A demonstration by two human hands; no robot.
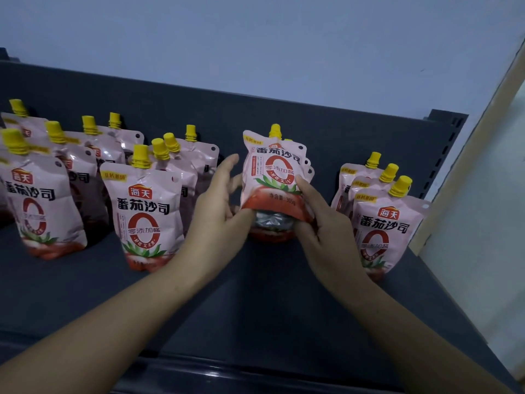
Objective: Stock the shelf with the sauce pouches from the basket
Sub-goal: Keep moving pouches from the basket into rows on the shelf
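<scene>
A pink sauce pouch (274,172) with a yellow cap is held tilted just above the dark grey shelf (255,294), its silver bottom fold facing me. My left hand (218,214) grips its lower left edge with the thumb underneath and the fingers spread. My right hand (321,220) pinches its lower right side. More pouches stand right behind the held one. Several pouches (147,206) stand in rows on the left. Three pouches (380,220) stand in a row on the right. The basket is out of view.
The shelf's back panel (255,115) rises behind the pouches, with a slotted upright (443,155) at its right end. A pale wall edge (466,172) stands close on the right. The shelf's front lip (227,373) runs below my forearms.
</scene>
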